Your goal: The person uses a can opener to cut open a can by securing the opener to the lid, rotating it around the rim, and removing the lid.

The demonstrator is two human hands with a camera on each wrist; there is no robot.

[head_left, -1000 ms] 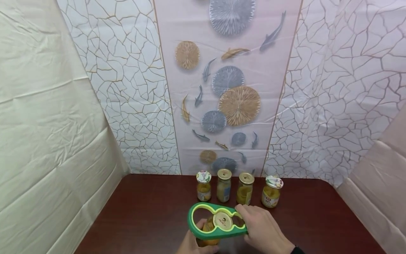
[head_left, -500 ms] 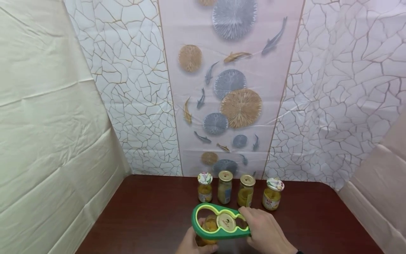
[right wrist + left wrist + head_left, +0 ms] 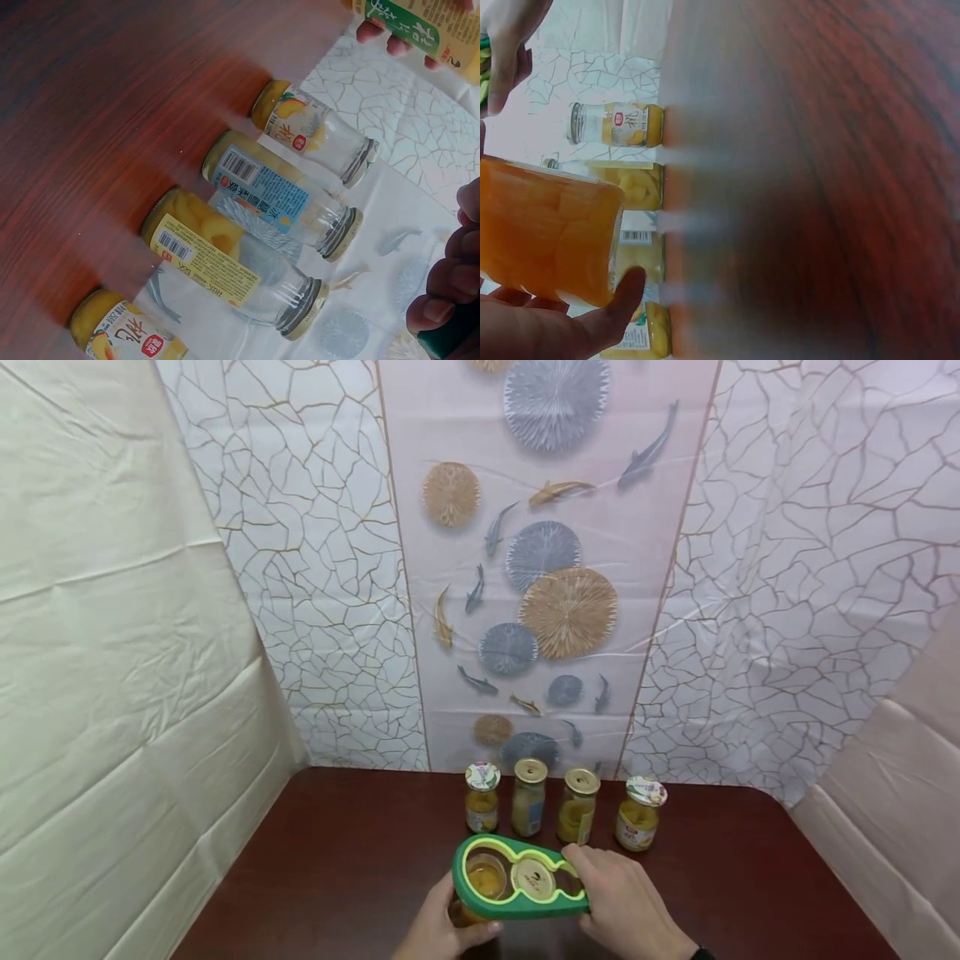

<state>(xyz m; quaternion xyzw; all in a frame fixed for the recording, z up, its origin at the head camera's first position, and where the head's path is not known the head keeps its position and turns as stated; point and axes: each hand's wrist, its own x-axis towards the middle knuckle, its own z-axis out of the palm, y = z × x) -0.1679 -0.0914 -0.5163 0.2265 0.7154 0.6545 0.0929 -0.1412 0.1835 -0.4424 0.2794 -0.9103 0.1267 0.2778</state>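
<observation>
**Camera setup: one head view, two rolled wrist views**

Head cam: high, looks forward and down across worktop [image 3: 337, 860] to patterned curtain [image 3: 315, 568]; widest and farthest, left grip [image 3: 435, 927] and right grip [image 3: 626, 897] at bottom edge. Left wrist cam: low, close to worktop, rolled sideways, so worktop's far edge runs near vertical; held jar [image 3: 547, 232] large in left foreground, jar row [image 3: 634, 184] behind. Right wrist cam: rolled the other way, worktop upper left, jar row slanting across middle, nearer than in head view; held jar cut off top right. All three share jar row, held jar, worktop, curtain.
</observation>
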